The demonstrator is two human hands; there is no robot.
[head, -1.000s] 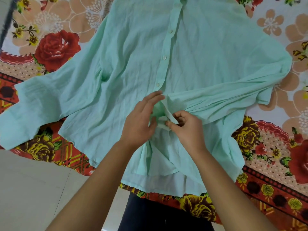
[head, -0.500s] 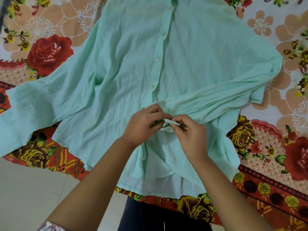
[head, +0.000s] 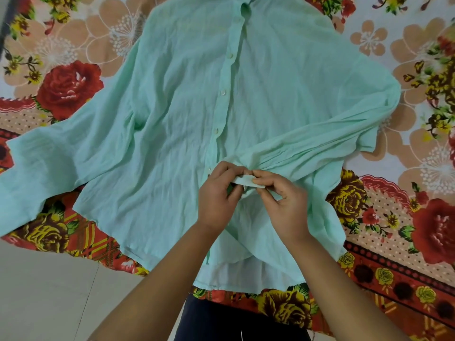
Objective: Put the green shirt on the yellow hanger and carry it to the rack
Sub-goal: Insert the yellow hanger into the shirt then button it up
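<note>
One green shirt (head: 172, 119): spread front-up on a floral bedsheet (head: 69, 87), collar end far from the person, hem nearest them and hanging a little past the sheet's near edge.
Floor (head: 44, 291): pale tiles at lower left, beside the sheet's edge.
Left sleeve (head: 37, 163): stretched out flat to the left, its cuff end running out of view at the picture's edge.
Shirt body: wrinkled, lying flat across the middle of the sheet; below the hands the two front panels part and a paler inner layer shows at the hem.
Buttons (head: 223, 92): a fastened row running down the middle of the shirt to just above the hands.
Left hand (head: 216, 195): on the lower front of the shirt, fingers curled, pinching the left end of a pale strip of the front edge (head: 247, 181).
Front edge: lifted slightly off the shirt, held between both hands, which nearly touch above it.
Right hand (head: 285, 200): just beside the left, thumb and forefinger pinching the same strip, the other fingers bent loosely over the cloth.
Right sleeve (head: 344, 143): folded back across the shirt front, gathered in pleats that reach in to the hands.
Dark trousers (head: 234, 321): visible at the bottom, between the forearms, below the hem.
</note>
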